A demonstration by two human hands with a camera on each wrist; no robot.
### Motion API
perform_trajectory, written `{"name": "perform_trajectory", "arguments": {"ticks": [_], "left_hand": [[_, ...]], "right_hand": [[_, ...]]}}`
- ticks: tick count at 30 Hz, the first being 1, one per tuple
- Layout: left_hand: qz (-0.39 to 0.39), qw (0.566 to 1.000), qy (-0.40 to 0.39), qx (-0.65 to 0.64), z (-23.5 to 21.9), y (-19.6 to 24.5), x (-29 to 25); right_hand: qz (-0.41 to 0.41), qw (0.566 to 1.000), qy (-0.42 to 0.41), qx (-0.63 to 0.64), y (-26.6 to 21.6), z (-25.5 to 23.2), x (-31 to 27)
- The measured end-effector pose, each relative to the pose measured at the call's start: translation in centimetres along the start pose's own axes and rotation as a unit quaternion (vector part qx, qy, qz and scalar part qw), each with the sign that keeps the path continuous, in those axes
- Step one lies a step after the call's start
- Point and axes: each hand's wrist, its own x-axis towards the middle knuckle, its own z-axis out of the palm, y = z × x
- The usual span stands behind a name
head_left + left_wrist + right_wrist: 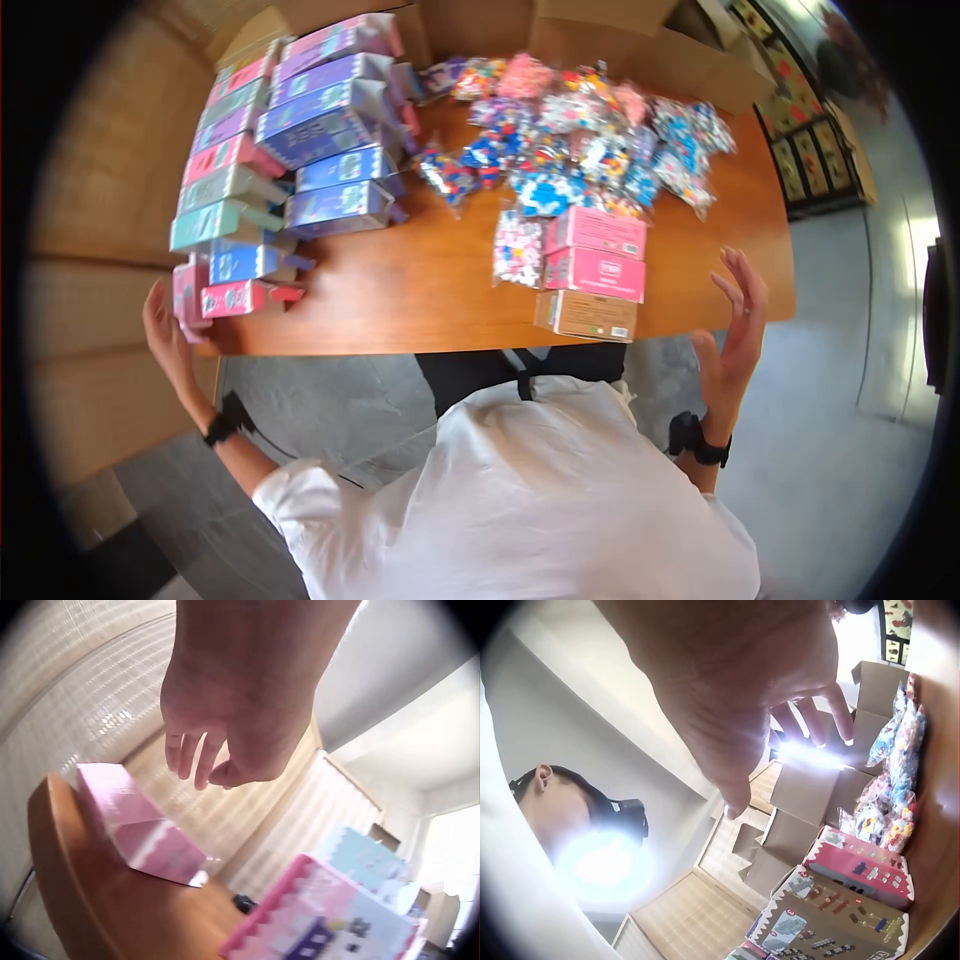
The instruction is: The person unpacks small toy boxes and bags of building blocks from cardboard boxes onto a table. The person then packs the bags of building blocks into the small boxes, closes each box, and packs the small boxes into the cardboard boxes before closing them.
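My left hand [163, 332] hovers at the table's near left corner, right beside a pink box [187, 298] that stands at the edge. In the left wrist view the hand [225, 742] hangs above that pink box [139, 829] with loosely curled fingers and holds nothing. My right hand [738, 322] is raised off the table's near right edge with fingers spread and empty; the right wrist view shows the hand [765, 697] open. Nearest to it are two pink boxes [594, 252] and a brown box [586, 315] [832, 922].
Rows of pastel boxes [290, 150] cover the left of the wooden table [430, 290]. Several clear bags of coloured pieces [580, 140] are heaped at the back. Cardboard cartons [610, 30] stand behind. A woven wall [100, 200] is left, grey floor below.
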Motion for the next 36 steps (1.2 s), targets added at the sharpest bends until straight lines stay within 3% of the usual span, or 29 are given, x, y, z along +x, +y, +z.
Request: {"name": "perform_trajectory", "arguments": {"ticks": [2, 4, 7, 8, 14, 18, 21, 24, 25, 26, 27, 29, 33, 35, 36], "left_hand": [[0.023, 0.999, -0.031, 0.016, 1.1, 9.8, -1.6], [0.084, 0.976, -0.092, 0.179, 2.3, 15.2, -2.9], [0.03, 0.966, -0.144, 0.214, 3.7, 17.2, -4.1], [0.063, 0.965, -0.127, 0.222, 3.9, 17.0, -4.2], [0.084, 0.952, -0.137, 0.262, 3.7, 18.9, -4.0], [0.073, 0.949, -0.15, 0.266, 3.3, 19.5, -4.8], [0.049, 0.963, -0.172, 0.202, 2.5, 19.9, -5.5], [0.024, 0.979, -0.134, 0.152, 1.7, 20.8, -7.5], [-0.007, 0.997, -0.073, -0.007, 2.1, 20.4, -8.7], [-0.038, 0.985, -0.01, -0.167, 2.6, 19.8, -9.9], [-0.037, 0.985, -0.01, -0.166, 3.1, 18.7, -11.7], [-0.172, 0.948, -0.02, -0.269, 4.6, 16.4, -14.9], [-0.142, 0.902, 0.04, -0.405, 11.3, 22.2, -17.0], [-0.122, 0.838, -0.014, -0.532, 14.3, 24.4, -16.8], [-0.121, 0.838, -0.012, -0.532, 15.4, 25.5, -17.0]], "right_hand": [[0.0, 1.0, 0.014, -0.004, 0.2, -0.5, 0.0], [0.021, 0.999, 0.032, -0.007, 0.3, -0.6, 0.3], [0.011, 1.0, 0.022, -0.003, 0.8, -0.7, 0.8], [0.011, 1.0, 0.022, -0.005, 0.8, -0.6, 1.0], [-0.034, 0.998, -0.026, 0.039, 0.8, 0.2, 1.0], [-0.059, 0.992, -0.113, -0.002, -0.6, 2.0, 0.7], [-0.063, 0.984, -0.162, -0.036, -1.3, 3.2, 1.1], [-0.064, 0.98, -0.187, -0.031, -1.2, 4.0, 2.0], [-0.067, 0.978, -0.199, -0.023, -1.0, 4.2, 2.4], [-0.067, 0.978, -0.197, -0.022, -0.9, 4.5, 2.9], [-0.085, 0.974, -0.207, -0.022, -0.6, 4.8, 3.3], [-0.104, 0.971, -0.215, -0.023, 0.0, 5.3, 4.2], [-0.135, 0.961, -0.242, 0.01, 0.9, 6.2, 4.5], [-0.137, 0.959, -0.246, 0.015, 1.4, 6.4, 4.5], [-0.137, 0.961, -0.242, 0.006, 1.6, 6.3, 4.3]]}}
